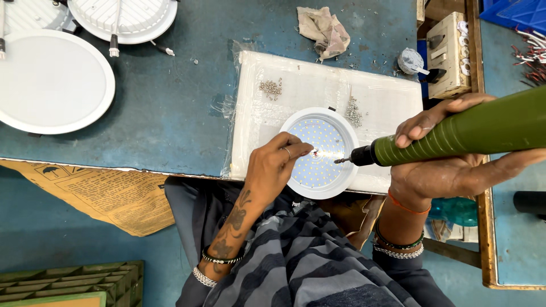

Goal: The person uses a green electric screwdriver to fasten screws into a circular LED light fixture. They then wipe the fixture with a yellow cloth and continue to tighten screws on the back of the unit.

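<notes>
We are working at a blue bench (170, 113), sitting with a round white lamp housing (320, 153) in front of us on a white foam pad (296, 85) wrapped in clear film. Our left hand (277, 165) is reaching onto the lamp's dotted light board (324, 136), thumb and forefinger pressed together on something tiny near the board's middle; it is too small to name for certain, though it is probably a screw. Our right hand (449, 153) is wrapping around a green electric screwdriver (455, 136), fingers curled over its body, and we are holding it nearly level with its bit (343, 160) hanging just above the board's right half, close to our left fingertips but not yet touching them. As we judge it, we are in the middle of fastening the board: it is already sitting in its housing, yet we cannot tell how many of its fixings are in. Two small heaps of screws (271, 87) are lying on the pad, one above left of the lamp and one just beside its upper right rim, so plenty of stock is remaining. Further left, a finished-looking white round lamp (51, 79) is lying face up, and another housing (122, 17) is lying face down with wires trailing, which suggests that more units are waiting. A crumpled rag (325, 31) is resting beyond the pad.
</notes>
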